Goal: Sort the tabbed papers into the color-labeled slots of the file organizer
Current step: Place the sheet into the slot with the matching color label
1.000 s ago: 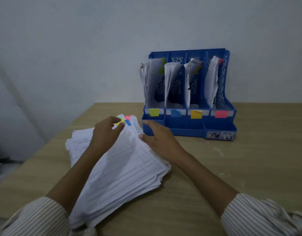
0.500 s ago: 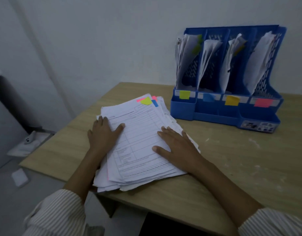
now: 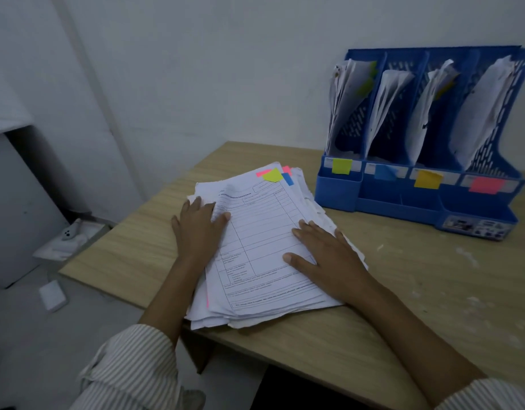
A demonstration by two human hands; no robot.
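A thick stack of printed papers (image 3: 261, 232) lies on the wooden table (image 3: 418, 291), its near edge overhanging the table front. Yellow-green, pink and blue tabs (image 3: 273, 175) stick out at the stack's far end. My left hand (image 3: 197, 227) rests flat on the stack's left side, fingers straight. On the right half of the top sheet my right hand (image 3: 323, 258) presses flat. The blue file organizer (image 3: 480, 208) stands at the back right, with green, blue, orange and pink labels on its four slots. Papers stand in each slot.
A white wall rises right behind the table and organizer. The table's left edge drops to a grey floor where a small white device (image 3: 68, 233) on white sheets and a white block (image 3: 52, 295) lie. Bare tabletop stretches right of the stack.
My left hand left the tabs and both hands moved back to lie flat on the stack. The view has swung left, so the organizer now sits at the right.
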